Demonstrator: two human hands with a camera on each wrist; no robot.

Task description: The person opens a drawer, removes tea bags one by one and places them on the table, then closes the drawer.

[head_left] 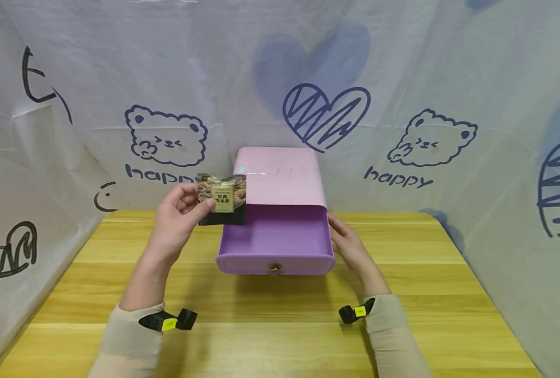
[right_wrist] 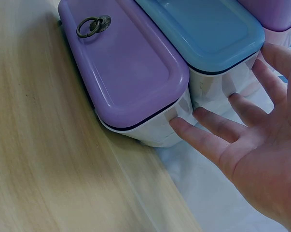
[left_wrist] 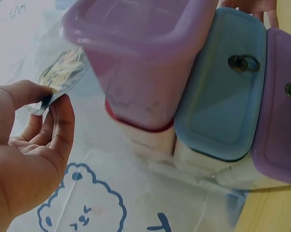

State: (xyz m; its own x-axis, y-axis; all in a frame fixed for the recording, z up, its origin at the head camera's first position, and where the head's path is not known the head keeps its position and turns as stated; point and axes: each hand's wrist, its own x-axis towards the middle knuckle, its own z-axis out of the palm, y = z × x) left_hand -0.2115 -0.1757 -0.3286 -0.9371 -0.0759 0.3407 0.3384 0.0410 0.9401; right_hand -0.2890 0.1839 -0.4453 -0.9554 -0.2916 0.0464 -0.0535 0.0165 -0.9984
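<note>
In the head view my left hand (head_left: 176, 220) pinches a small dark tea packet (head_left: 222, 199) with a pale label, between thumb and fingers. It is held up at the left edge of the top drawer (head_left: 275, 231), which is purple and pulled out, with nothing seen inside. A pink-topped drawer cabinet (head_left: 280, 173) holds that drawer. My right hand (right_wrist: 256, 130) has its fingers spread and straight, the fingertips against the cabinet's white side. Below the top drawer, a blue drawer (left_wrist: 220, 87) and a lower purple drawer (right_wrist: 131, 63) are both closed.
The cabinet stands at the back of a wooden table (head_left: 270, 325), close to a white cloth (head_left: 242, 68) printed with bears and hearts. Ring pulls (right_wrist: 93, 26) stick out from the drawer fronts. Black bands with small cameras (head_left: 168, 320) sit on both wrists.
</note>
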